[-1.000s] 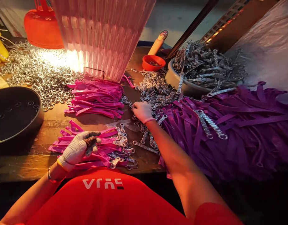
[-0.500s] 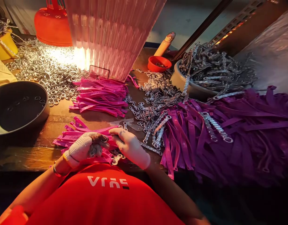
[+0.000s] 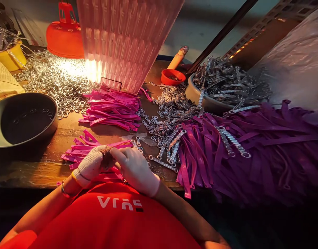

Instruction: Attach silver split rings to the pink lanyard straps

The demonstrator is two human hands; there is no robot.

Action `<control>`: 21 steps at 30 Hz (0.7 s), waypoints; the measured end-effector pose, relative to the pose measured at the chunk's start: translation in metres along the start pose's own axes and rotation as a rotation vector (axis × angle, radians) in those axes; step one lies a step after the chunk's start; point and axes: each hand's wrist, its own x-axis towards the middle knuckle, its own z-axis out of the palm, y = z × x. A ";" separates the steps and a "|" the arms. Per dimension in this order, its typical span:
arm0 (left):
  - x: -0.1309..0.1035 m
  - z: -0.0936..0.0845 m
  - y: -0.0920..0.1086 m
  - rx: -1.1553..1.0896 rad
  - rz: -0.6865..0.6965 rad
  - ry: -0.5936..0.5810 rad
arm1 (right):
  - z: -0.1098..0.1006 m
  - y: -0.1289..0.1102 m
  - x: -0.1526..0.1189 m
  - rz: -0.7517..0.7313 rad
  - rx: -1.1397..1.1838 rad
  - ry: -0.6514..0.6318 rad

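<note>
My left hand (image 3: pixel 90 164), in a white knit glove with darkened fingertips, is curled closed above a bundle of pink straps (image 3: pixel 77 150). Against its fingertips presses my right hand (image 3: pixel 138 169), in a thin pale glove, with its fingers bent closed. What the two hands pinch between them is hidden. More pink straps (image 3: pixel 107 177) lie under the hands at the table's front edge. Just beyond the right hand are short metal link pieces (image 3: pixel 138 141) and a longer twisted metal piece (image 3: pixel 162 163).
A second pink strap pile (image 3: pixel 111 109) lies behind, beside heaped metal rings (image 3: pixel 63 86) under a red lamp (image 3: pixel 65 39). At left stands a dark bowl (image 3: pixel 54 126). Purple straps (image 3: pixel 252 155) cover the right, before a tub (image 3: pixel 200 98) of metal pieces and a small red bowl (image 3: pixel 171 81).
My right hand has moved left and closed in against my left fingertips. A metal link piece seen below the hands is now mostly hidden. The view has shifted slightly.
</note>
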 end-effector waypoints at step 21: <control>0.001 0.014 0.015 0.185 -0.114 0.154 | 0.024 0.003 0.005 0.235 0.137 0.136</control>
